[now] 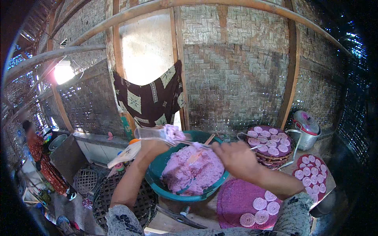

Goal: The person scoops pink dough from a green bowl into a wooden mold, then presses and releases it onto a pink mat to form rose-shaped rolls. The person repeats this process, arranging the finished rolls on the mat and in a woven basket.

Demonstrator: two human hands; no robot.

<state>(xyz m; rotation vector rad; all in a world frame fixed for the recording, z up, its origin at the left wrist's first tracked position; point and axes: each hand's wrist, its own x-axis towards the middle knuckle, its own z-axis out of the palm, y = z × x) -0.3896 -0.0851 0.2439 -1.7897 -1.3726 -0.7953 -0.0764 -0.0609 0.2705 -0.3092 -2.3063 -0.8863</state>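
My left hand [154, 146] grips a pale wooden press [125, 153] with a translucent cylinder [151, 133] that has pink dough at its right end. My right hand [231, 157] is closed on a thin utensil [189, 143] held at that dough, over a teal basin [155, 175]. The basin holds a mound of pink dough [185, 173], with an orange spatula [195, 156] in it. To the right lie purple round mats [230, 200] with several pink spiral rounds [261, 216] on them.
Behind stand a basket stack with spiral rounds [267, 141], a metal pot [306, 133] and another laden mat [309, 173]. A dark woven tray [124, 200] sits left of the basin. A person [49, 165] stands at far left. A patterned cloth [149, 98] hangs across the doorway.
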